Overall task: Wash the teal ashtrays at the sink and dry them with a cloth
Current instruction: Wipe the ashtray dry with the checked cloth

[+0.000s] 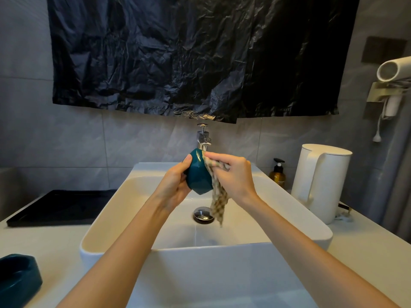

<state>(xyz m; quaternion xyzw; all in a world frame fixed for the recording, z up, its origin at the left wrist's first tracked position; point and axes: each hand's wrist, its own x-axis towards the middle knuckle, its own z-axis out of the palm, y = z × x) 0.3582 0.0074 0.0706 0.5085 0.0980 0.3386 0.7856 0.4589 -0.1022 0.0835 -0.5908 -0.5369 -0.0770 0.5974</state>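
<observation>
The head camera looks down over a white sink [104, 210] set on a pale counter [364, 258]. Both bare forearms reach out over the basin, and the hands meet just in front of the chrome tap [203, 136].

The left hand [174, 187] grips a teal ashtray [198, 176]. Its thumb lies over the upper left edge and its fingers curl round the far side. The ashtray is held in the air above the basin, tipped onto its side, with its faceted underside towards the camera.

The right hand [236, 177] pinches a checked cloth [219, 196] and presses it against the right side of the ashtray, with the fingertips reaching up to the rim. The loose end of the cloth hangs down from the hand and ends just above the round metal drain [202, 214]. The cloth hides how far the fingers go into the bowl.

A second teal ashtray [17, 277] stands upright on the counter at the lower left corner, well apart from the hands and partly cut off by the frame. Behind it, left of the sink, lies a flat black tray [60, 207].

To the right of the sink stands a white kettle [320, 181], with a brown pump bottle [278, 174] just beside it towards the wall. A white hair dryer [393, 70] sits in a holder on the right wall. A crumpled black plastic sheet [189, 54] covers the wall above the tap.
</observation>
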